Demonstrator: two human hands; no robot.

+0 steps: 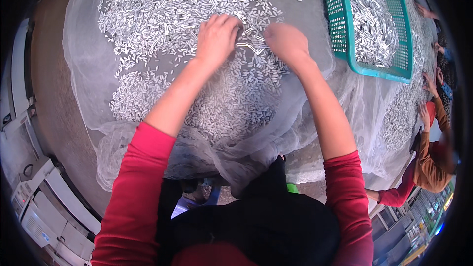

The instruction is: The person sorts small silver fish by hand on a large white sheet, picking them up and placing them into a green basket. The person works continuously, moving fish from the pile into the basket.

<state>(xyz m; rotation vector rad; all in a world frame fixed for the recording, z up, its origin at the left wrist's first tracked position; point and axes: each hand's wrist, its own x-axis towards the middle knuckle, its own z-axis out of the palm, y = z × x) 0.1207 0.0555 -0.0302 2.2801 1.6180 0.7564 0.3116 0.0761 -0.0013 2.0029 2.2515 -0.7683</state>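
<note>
Small silver, rod-like metal pieces (162,15) lie in a wide, loose layer over the table. Above them, on the left, is my left hand (217,39), its fingers curled in and pressed together. My right hand (287,42) is closed like a fist a short way to the right, slightly blurred. What either hand holds, if anything, is hidden by the fingers. A few longer bright pieces, looking joined end to end, form a bent strip (252,47) in the gap between the hands. Nearer to me, a heap of the small pieces (231,103) rests under sheer netting.
A green plastic basket (352,54) full of the silver pieces stands at the far right. White netting (305,118) drapes over the table's near edge. Other people's hands (428,83) work over more pieces along the right side. Pale machine-like panels (54,192) stand at the left.
</note>
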